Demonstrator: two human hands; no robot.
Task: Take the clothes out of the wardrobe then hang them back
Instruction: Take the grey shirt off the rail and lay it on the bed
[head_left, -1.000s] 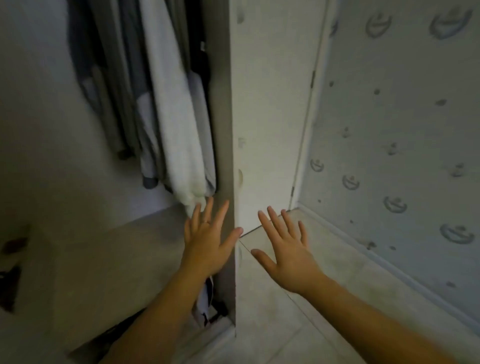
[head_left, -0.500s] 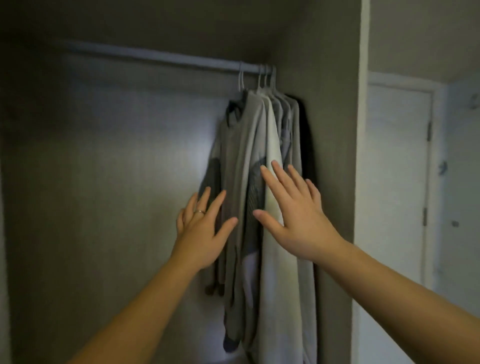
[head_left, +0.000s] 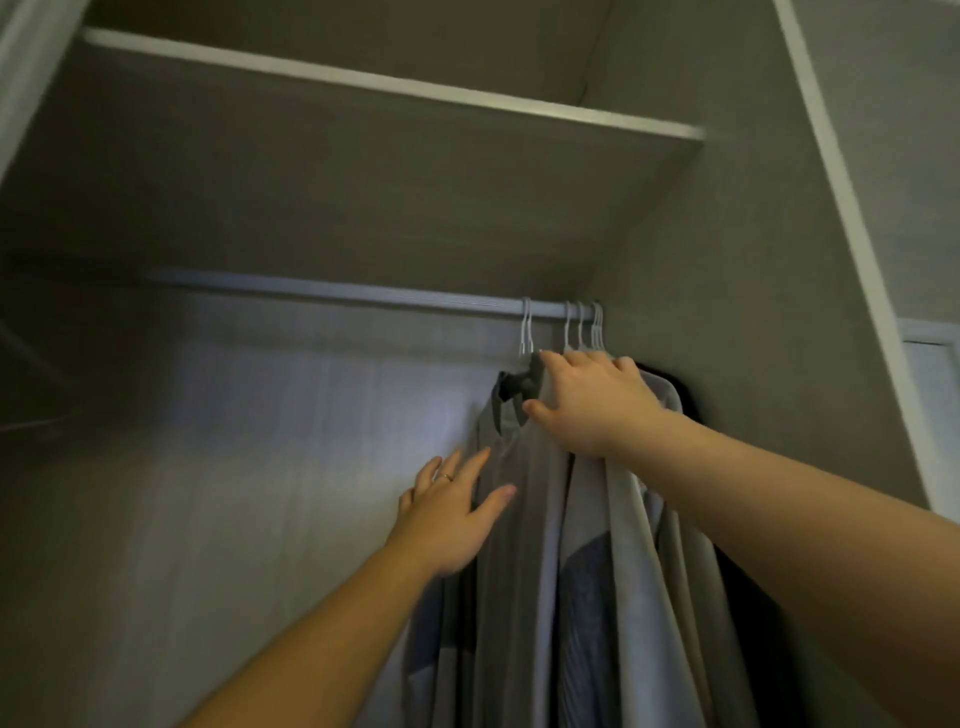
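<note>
Right hand (head_left: 597, 402) grips the grey shirt (head_left: 519, 561) at its collar; left hand (head_left: 447, 519) spread open below.

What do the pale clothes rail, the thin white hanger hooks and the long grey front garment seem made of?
The pale clothes rail looks metal: smooth, faintly shiny. The thin white hanger hooks: coated wire or plastic, too thin to tell. The long grey garment: soft matte cloth, hanging in loose folds.

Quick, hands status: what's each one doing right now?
Left hand: open, fingers spread at the edge of the grey shirt.
Right hand: fingers curled over the grey shirt's collar end, gripping it just below the hangers.
</note>
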